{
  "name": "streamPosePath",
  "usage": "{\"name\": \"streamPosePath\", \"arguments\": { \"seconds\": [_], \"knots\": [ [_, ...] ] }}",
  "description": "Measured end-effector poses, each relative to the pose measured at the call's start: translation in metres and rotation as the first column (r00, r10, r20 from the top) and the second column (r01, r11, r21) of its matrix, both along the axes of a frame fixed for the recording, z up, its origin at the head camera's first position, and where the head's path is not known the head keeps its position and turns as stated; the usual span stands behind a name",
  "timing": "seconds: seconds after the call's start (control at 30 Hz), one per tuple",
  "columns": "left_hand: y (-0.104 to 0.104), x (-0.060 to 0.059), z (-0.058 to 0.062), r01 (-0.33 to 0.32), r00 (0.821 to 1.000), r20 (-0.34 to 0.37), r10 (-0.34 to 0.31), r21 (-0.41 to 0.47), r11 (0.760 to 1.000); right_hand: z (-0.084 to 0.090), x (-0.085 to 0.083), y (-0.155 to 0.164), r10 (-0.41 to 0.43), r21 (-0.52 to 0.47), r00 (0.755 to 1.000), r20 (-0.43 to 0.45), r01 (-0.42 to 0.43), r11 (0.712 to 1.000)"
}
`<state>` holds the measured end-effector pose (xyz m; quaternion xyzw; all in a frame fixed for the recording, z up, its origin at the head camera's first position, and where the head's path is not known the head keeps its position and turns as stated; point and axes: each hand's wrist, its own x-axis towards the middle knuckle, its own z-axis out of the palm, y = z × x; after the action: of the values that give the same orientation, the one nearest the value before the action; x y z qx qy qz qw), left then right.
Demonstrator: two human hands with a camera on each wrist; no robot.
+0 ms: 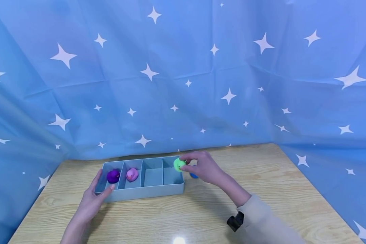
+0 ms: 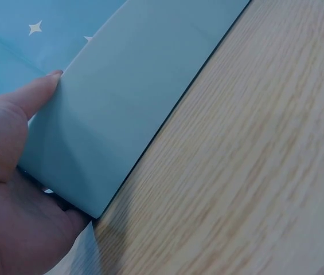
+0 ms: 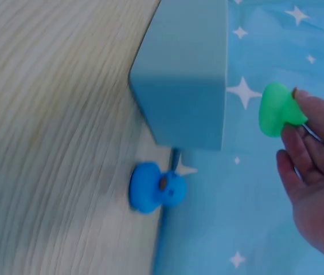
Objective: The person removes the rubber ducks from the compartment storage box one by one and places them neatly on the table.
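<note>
Head view: purple duck [image 1: 113, 176] and pink duck [image 1: 132, 174] inside tray [image 1: 146, 192].
Right wrist: right hand [image 3: 313, 172] fingers pinch green duck [image 3: 277, 109]; blue duck [image 3: 153, 187] beside tray.
Left wrist: left hand [image 2: 10, 189], fingers straight, touches tray's end.

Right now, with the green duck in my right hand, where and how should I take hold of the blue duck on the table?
Pinch the blue duck by its round body, probably from above. It lies on the wooden table just past the right end of the tray, so that side is crowded. The right hand is pinching the green duck.
</note>
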<state>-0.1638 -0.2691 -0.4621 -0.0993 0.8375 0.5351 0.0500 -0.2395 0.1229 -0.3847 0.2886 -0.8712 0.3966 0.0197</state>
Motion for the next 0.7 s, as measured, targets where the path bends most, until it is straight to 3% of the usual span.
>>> {"name": "streamPosePath", "arguments": {
  "seconds": [0.4, 0.7],
  "knots": [
    [0.001, 0.000, 0.003, 0.009, 1.000, 0.004, -0.009, 0.000, 1.000, -0.007, 0.004, 0.049, -0.051, 0.040, 0.999, 0.007, 0.051, 0.998],
    [0.001, 0.001, 0.002, 0.002, 1.000, 0.016, -0.002, 0.000, 1.000, -0.012, 0.000, 0.085, -0.162, 0.029, 0.987, 0.009, 0.161, 0.986]
  ]
}}
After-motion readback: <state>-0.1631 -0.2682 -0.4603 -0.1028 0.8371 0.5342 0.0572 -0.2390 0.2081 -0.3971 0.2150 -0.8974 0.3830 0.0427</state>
